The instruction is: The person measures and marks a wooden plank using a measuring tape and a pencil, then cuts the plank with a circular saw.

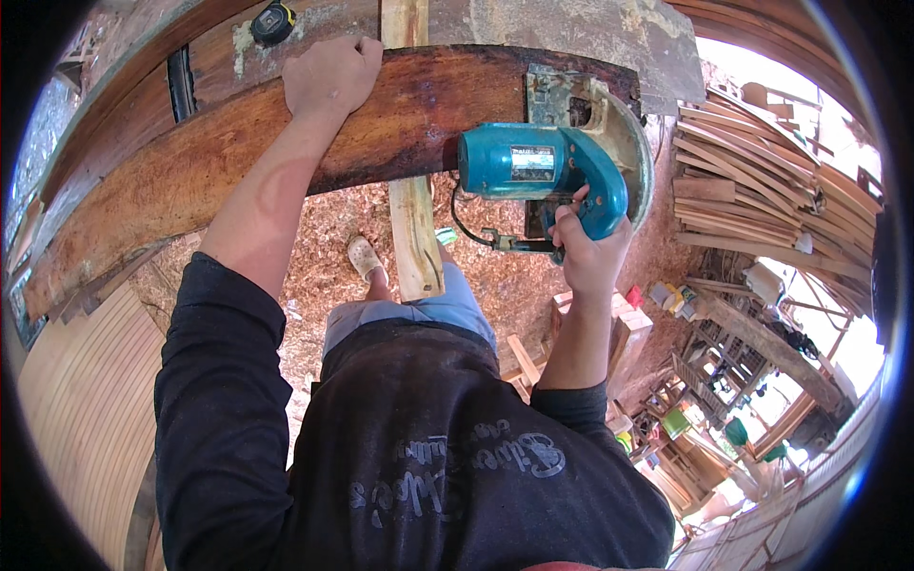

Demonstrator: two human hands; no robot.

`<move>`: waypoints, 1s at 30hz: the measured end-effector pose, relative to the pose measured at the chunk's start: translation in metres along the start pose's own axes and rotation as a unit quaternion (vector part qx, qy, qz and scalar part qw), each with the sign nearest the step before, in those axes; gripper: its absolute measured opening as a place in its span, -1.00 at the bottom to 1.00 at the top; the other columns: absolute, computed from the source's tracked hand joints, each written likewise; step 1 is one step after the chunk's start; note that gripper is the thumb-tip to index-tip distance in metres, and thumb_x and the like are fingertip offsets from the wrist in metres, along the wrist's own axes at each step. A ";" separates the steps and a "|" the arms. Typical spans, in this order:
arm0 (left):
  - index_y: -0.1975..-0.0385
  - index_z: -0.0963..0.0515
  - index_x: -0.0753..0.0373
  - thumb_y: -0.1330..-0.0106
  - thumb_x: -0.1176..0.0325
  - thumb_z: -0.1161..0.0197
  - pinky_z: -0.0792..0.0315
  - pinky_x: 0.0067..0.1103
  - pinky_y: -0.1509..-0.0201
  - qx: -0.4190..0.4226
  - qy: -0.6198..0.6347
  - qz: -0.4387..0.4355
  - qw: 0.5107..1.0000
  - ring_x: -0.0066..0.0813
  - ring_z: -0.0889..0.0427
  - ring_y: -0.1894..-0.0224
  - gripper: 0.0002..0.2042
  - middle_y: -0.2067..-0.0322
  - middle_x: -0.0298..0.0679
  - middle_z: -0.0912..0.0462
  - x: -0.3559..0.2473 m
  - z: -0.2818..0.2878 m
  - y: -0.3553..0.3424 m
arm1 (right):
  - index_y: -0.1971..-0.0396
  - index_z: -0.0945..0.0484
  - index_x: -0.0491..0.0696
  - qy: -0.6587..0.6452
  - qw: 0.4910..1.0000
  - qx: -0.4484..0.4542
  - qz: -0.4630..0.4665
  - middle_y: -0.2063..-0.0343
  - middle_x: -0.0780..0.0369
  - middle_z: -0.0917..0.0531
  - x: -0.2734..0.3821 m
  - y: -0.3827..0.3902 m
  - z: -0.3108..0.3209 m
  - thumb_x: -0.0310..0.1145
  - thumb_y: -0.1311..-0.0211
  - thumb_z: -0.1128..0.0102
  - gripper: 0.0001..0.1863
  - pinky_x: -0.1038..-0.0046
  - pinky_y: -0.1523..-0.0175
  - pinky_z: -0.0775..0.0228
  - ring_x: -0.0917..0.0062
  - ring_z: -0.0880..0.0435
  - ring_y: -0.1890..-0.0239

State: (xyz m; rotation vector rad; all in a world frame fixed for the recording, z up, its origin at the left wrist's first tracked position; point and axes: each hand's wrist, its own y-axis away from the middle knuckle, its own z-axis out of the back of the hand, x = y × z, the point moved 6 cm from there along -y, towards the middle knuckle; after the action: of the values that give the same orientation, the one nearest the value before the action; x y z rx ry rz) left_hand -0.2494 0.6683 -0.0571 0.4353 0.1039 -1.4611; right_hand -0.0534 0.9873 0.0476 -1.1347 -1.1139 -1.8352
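A teal circular saw (pixel 514 157) rests with its metal base plate on the right end of a long reddish-brown wooden plank (pixel 428 105). My right hand (pixel 592 249) is wrapped round the saw's rear handle. The blade is hidden by the guard and motor housing. Farther left, my left hand (pixel 330 76) presses on the plank's top, its fingers curled over the far edge and mostly hidden. A pale narrow board (pixel 414 238) passes crosswise under the plank and sticks out toward my body.
A tape measure (pixel 273 23) lies on the worn work surface beyond my left hand. Stacked wood strips (pixel 752 181) stand at right, with a wooden box (pixel 628 333) nearer. A ribbed wooden panel (pixel 90 400) leans at lower left. Sawdust covers the floor, and the saw's cord (pixel 466 224) hangs beside its handle.
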 end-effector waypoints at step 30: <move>0.09 -0.76 0.12 -0.45 -0.07 0.16 -0.51 -0.08 -0.15 0.006 0.007 0.003 1.000 0.19 -0.73 0.04 -0.46 0.14 0.12 -0.76 -0.001 0.002 -0.001 | 0.11 -0.54 -0.17 0.012 1.000 0.010 0.007 0.49 0.29 -0.60 0.004 -0.007 -0.003 -0.58 -0.17 -0.33 -0.72 0.56 0.44 -0.46 0.66 -0.57 0.58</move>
State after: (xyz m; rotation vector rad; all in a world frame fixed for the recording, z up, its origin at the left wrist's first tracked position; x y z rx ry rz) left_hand -0.2505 0.6685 -0.0548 0.4551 0.1041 -1.4539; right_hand -0.0621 0.9872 0.0480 -1.1037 -1.1056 -1.8175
